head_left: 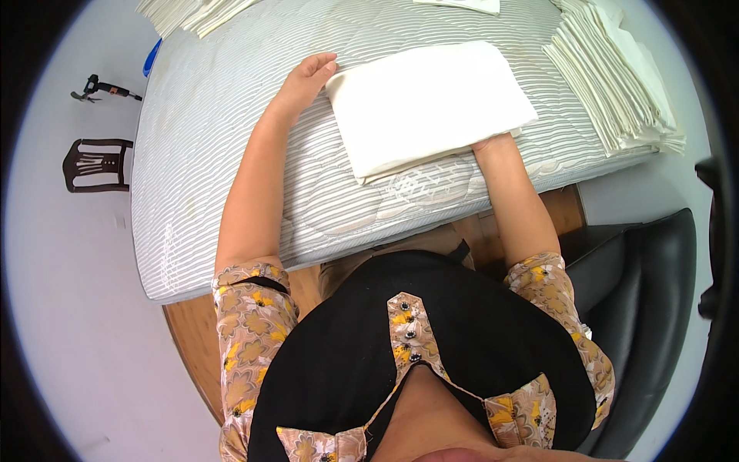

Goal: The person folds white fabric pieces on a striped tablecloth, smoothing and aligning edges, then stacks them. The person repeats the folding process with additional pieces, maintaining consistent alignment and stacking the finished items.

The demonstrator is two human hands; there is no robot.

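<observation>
A thick, folded white cloth (431, 100) lies on the striped mattress (200, 169) in front of me, its layers showing along the near edge. Beside its far left corner is my left hand (306, 81), with thumb and fingers slightly apart and no cloth visibly between them. My right hand (493, 143) reaches in under the near right edge of the cloth and holds it from below. The cloth hides most of that hand's fingers.
A tall stack of folded white cloths (608, 85) stands at the mattress's right side. More folded cloths (196, 14) lie at the far left, and a white piece (462, 4) at the far edge. A black leather chair (654, 285) is at my right; a dark wooden chair (98, 165) stands left.
</observation>
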